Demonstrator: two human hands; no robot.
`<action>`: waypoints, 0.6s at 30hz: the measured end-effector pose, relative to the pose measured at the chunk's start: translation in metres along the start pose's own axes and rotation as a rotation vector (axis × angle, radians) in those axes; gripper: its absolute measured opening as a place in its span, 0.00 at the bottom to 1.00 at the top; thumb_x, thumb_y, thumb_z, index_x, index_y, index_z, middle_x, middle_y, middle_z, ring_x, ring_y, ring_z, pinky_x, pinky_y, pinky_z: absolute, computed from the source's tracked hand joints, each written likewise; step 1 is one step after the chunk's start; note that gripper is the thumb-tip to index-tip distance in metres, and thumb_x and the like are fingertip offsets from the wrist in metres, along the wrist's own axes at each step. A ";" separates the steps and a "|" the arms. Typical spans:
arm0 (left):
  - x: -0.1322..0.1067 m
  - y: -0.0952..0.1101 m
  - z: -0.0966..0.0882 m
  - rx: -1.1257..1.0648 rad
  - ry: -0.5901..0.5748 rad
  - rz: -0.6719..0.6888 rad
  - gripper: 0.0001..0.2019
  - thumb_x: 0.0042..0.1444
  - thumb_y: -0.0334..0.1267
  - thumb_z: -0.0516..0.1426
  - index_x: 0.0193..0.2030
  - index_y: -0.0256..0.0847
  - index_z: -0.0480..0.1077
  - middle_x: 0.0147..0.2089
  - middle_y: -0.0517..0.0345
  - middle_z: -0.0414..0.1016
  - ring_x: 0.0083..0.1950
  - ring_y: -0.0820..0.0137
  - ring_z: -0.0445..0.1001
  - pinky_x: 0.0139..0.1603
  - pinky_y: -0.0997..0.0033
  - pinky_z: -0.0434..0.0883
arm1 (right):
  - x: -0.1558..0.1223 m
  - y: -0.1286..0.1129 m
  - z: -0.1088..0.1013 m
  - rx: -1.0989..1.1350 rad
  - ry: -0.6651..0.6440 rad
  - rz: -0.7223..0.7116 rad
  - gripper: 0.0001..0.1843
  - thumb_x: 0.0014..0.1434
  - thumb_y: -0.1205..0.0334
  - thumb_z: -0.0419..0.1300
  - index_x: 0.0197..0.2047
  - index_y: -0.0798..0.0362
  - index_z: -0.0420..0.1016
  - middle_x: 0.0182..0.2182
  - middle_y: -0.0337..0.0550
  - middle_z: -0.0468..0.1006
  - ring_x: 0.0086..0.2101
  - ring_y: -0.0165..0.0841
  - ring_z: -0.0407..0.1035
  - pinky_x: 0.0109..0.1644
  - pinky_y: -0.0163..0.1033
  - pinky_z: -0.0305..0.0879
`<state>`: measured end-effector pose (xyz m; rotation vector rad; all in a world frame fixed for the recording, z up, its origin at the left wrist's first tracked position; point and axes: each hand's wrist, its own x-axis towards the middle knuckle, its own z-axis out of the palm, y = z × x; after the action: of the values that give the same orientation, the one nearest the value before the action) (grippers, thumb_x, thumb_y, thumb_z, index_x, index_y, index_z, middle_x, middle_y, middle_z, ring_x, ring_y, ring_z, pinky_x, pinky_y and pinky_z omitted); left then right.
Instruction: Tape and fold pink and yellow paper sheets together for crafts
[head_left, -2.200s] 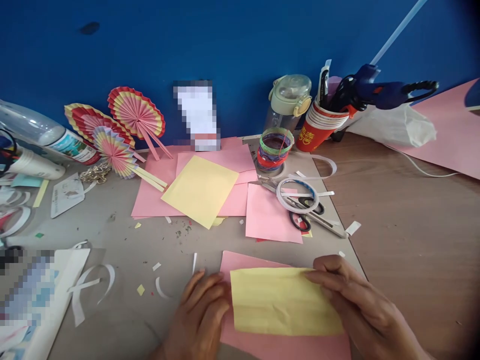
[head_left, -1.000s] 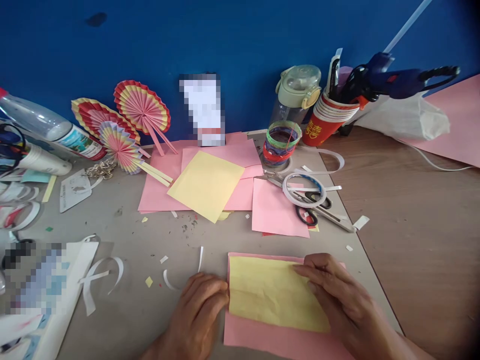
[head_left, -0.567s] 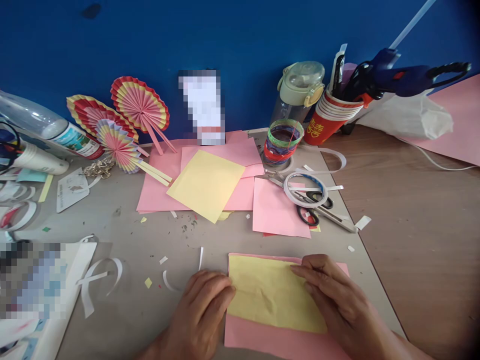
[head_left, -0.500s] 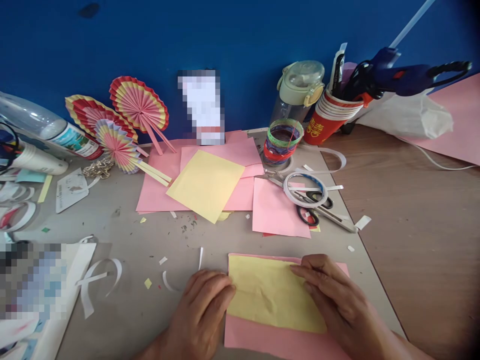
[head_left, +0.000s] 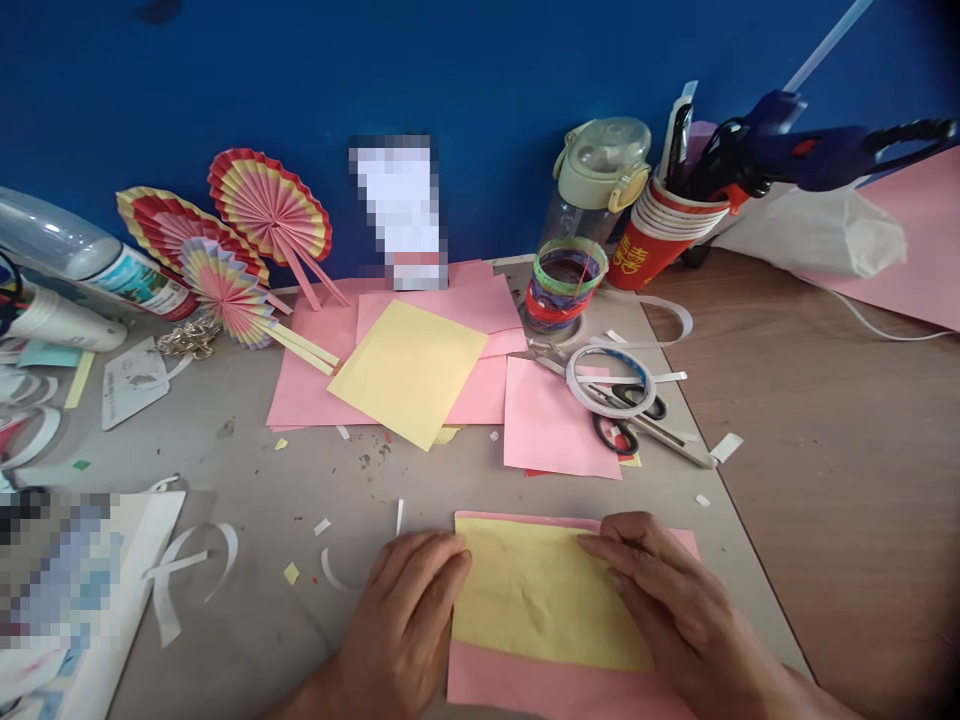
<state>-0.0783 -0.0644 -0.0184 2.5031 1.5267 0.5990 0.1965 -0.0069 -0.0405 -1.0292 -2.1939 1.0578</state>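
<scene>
A creased yellow paper [head_left: 536,595] lies over a larger pink sheet [head_left: 540,690] at the near edge of the desk. A narrow pink strip shows above the yellow paper's top edge, and a wider band below it. My left hand [head_left: 409,610] is closed at the upper left edge of the yellow paper, fingers together and fingertips on the edge. My right hand [head_left: 675,600] pinches the upper right part of the yellow paper, index finger and thumb near its top edge. The palm covers the right side of both sheets.
Paper fans [head_left: 270,205] lean at the back left. Another yellow sheet [head_left: 409,370] rests on pink paper. Scissors [head_left: 619,435] and a tape roll [head_left: 611,380] sit on a pink square [head_left: 555,430]. A red cup [head_left: 652,235] holds a glue gun [head_left: 810,150]; paper scraps litter the desk.
The view has shifted slightly. Both hands stay in nearly the same places on the yellow paper; the left fingertips sit a little higher along its left edge.
</scene>
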 end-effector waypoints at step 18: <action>-0.002 0.001 0.008 0.103 -0.053 -0.028 0.18 0.60 0.24 0.48 0.55 0.33 0.66 0.55 0.43 0.70 0.55 0.61 0.68 0.53 0.60 0.72 | 0.001 -0.003 -0.001 0.005 0.009 0.025 0.21 0.64 0.72 0.46 0.57 0.48 0.64 0.41 0.47 0.69 0.40 0.31 0.69 0.40 0.33 0.71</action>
<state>-0.0751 -0.0656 -0.0258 2.5450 1.6101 0.4573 0.1952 -0.0065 -0.0369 -1.0604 -2.1756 1.0669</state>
